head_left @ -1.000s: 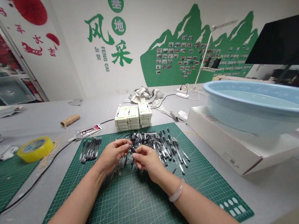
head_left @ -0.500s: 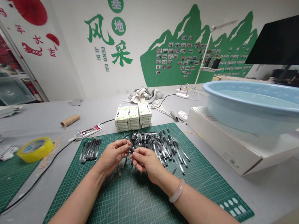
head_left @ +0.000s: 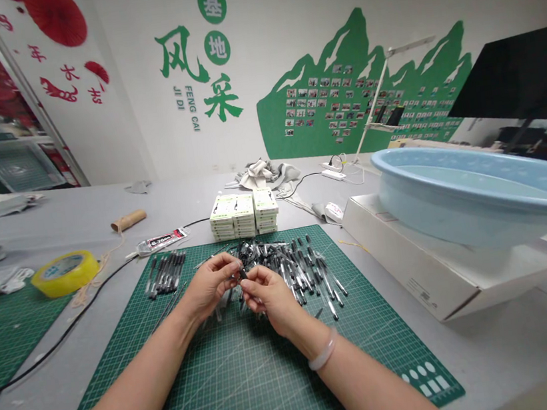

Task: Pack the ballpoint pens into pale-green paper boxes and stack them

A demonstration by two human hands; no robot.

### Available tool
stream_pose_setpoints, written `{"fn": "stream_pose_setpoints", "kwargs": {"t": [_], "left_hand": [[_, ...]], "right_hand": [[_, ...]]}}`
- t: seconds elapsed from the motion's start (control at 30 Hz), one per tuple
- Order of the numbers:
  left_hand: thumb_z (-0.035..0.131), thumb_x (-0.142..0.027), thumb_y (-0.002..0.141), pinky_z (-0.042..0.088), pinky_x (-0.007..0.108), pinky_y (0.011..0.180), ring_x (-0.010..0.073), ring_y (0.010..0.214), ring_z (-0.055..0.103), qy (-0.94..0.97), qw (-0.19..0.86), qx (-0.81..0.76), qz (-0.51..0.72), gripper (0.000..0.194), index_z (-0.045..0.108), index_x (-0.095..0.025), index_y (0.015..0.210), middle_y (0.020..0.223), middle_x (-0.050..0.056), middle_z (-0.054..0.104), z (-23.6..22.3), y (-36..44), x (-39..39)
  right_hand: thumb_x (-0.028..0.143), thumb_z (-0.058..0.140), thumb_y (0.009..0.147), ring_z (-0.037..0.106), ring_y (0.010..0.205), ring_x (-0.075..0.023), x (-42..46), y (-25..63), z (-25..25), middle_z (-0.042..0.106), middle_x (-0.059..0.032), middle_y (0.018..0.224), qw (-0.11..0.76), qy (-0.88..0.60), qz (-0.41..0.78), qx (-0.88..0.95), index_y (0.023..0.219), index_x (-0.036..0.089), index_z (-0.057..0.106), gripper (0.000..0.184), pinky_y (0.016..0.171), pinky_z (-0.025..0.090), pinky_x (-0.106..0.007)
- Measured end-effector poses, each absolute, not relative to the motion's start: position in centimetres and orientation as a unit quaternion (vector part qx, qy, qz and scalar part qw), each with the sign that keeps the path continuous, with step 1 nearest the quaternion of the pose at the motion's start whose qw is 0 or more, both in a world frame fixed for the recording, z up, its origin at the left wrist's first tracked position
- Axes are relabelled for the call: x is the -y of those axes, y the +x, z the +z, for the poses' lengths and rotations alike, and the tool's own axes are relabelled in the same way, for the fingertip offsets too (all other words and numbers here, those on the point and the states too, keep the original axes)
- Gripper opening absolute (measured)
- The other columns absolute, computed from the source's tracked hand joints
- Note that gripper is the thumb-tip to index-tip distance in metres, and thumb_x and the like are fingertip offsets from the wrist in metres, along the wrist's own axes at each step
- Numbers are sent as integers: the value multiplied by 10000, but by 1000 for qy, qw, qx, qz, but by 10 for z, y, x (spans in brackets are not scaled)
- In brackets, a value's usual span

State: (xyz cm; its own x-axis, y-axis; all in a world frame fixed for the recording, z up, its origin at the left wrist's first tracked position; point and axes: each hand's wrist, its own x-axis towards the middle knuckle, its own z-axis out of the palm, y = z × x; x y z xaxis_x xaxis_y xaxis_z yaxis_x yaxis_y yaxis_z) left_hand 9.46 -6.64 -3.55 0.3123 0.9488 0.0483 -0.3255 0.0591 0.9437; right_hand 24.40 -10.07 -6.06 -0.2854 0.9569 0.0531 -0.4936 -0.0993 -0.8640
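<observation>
Over the green cutting mat [head_left: 218, 400], my left hand [head_left: 213, 283] and my right hand [head_left: 268, 293] meet with thumbs and forefingers pinched. Between their fingertips shows a small black piece [head_left: 242, 273], which looks like a pen cap; its exact kind is partly hidden by the fingers. Just beyond and right of my right hand spreads a loose heap of clear pens with black ends [head_left: 302, 268]. Left of my left hand lies a tidier row of similar pens [head_left: 166, 274]. Thin clear and dark pieces lie partly hidden under both hands.
Stacked small white-green boxes [head_left: 243, 212] stand at the mat's far edge. A blue basin [head_left: 475, 205] rests on a white carton [head_left: 413, 267] to the right. To the left are yellow tape [head_left: 65, 274], a glue packet [head_left: 162, 242] and a black cable [head_left: 68, 331].
Both hands stay pinched together at nearly the same spot, with a slight shift of fingers and of the black piece. More thin pieces show beside my left wrist.
</observation>
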Motion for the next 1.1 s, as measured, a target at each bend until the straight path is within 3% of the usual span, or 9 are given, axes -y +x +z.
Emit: {"fn": "stream_pose_setpoints", "kwargs": {"t": [0.23,0.37,0.5,0.8,1.1], "left_hand": [[725,-250,720,454,203,582,95,652,543,472,660,-318,490,147,648,-142,784,740,2,584,-38,97,67],[702,-280,740,468,212,577,124,726,566,473,658,-313,494,187,657,-169,883,808,20,607,-32,99,70],[750,-282,683,457,201,575,126,728,575,478,625,-345,513,189,668,-160,801,804,23,629,-33,102,70],[759,-268,679,436,196,550,87,601,560,464,654,-325,502,170,681,-128,735,752,23,663,-36,99,67],[756,-263,689,435,183,510,70,539,539,439,690,-298,492,182,686,-117,770,749,37,668,-37,100,69]], "right_hand": [[378,673,759,435,410,-36,103,246,-53,566,29,577,517,-284,687,424,787,144,588,250,376,221,-146],[369,726,700,450,416,-44,102,246,-56,580,42,570,539,-309,669,408,774,176,531,284,392,264,-142],[376,753,658,462,413,-56,101,245,-61,592,45,561,540,-328,652,419,753,186,506,326,394,285,-148],[383,679,750,433,399,-35,103,244,-57,568,20,568,495,-270,712,418,790,133,622,259,363,192,-150],[416,671,752,379,393,-28,106,243,-53,533,28,580,478,-230,752,391,812,135,603,295,380,149,-176]]}}
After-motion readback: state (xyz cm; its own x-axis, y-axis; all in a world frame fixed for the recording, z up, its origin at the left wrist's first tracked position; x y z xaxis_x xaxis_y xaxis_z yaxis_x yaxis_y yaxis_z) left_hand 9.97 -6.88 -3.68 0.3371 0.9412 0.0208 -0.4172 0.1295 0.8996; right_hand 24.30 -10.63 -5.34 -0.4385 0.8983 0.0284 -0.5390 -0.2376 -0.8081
